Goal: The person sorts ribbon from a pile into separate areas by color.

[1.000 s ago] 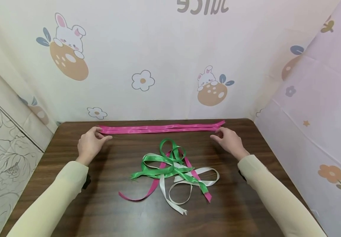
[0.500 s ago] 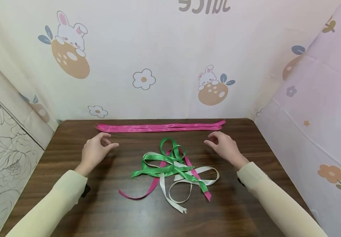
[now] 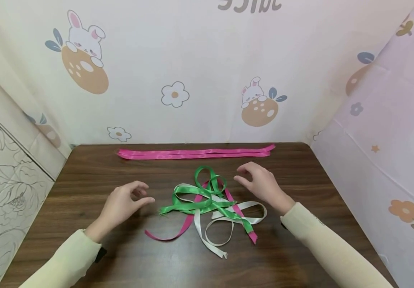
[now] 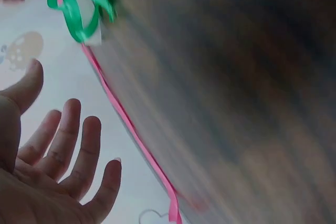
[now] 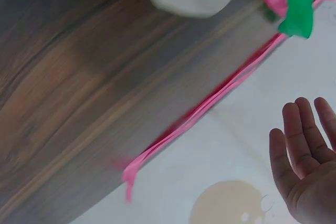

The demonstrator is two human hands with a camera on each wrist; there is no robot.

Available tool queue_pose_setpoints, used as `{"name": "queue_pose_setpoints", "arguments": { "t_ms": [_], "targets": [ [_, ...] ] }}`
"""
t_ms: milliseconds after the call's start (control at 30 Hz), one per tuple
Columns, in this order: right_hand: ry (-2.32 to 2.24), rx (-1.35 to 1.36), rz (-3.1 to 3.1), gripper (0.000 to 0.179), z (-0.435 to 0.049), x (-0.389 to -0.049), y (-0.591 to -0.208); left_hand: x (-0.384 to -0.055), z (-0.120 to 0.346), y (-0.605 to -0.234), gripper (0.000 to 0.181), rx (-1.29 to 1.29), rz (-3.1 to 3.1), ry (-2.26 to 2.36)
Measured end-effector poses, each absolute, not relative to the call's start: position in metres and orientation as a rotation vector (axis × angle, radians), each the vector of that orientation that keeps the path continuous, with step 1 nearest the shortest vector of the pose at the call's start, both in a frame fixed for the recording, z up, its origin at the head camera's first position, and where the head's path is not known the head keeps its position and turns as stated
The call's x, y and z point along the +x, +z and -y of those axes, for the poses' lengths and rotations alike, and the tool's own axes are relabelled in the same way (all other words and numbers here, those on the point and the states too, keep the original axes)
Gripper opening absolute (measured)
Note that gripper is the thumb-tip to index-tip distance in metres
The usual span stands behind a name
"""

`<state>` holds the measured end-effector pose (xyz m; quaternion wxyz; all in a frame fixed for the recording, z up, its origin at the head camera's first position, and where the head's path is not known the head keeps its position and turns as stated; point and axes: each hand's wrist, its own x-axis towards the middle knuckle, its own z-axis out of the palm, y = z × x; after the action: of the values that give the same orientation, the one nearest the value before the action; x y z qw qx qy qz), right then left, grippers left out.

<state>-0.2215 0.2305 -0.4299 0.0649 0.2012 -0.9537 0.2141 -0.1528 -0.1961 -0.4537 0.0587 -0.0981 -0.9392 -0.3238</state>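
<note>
Two pink ribbons (image 3: 192,154) lie straight and side by side along the table's back edge. In the middle is a loose tangle of a green ribbon (image 3: 189,207), a white ribbon (image 3: 207,243) and another pink ribbon (image 3: 171,239). My left hand (image 3: 122,204) hovers left of the tangle, fingers relaxed and holding nothing. To the tangle's upper right is my right hand (image 3: 259,182), its fingers loosely bent with nothing between them. Both wrist views show the spread fingers, the left hand (image 4: 63,166) and the right hand (image 5: 304,161), apart from any ribbon.
The dark wooden table (image 3: 149,264) meets a patterned cloth wall (image 3: 207,60) behind it. More printed cloth (image 3: 379,168) borders the right side, and a flower-line panel (image 3: 9,192) stands at the left.
Both hands have come away from the ends of the straight pink ribbons and moved inward and nearer, towards the tangle. The ribbons lie as before.
</note>
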Motion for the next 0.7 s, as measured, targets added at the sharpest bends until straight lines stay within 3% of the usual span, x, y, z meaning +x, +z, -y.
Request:
{"name": "queue_pose_setpoints", "arguments": {
  "t_ms": [700],
  "targets": [
    [0.66,1.231,2.655,0.026,-0.155,-0.188,-0.435,-0.112,0.169,-0.473,0.052,-0.893,2.709,-0.64]
  ]
}}
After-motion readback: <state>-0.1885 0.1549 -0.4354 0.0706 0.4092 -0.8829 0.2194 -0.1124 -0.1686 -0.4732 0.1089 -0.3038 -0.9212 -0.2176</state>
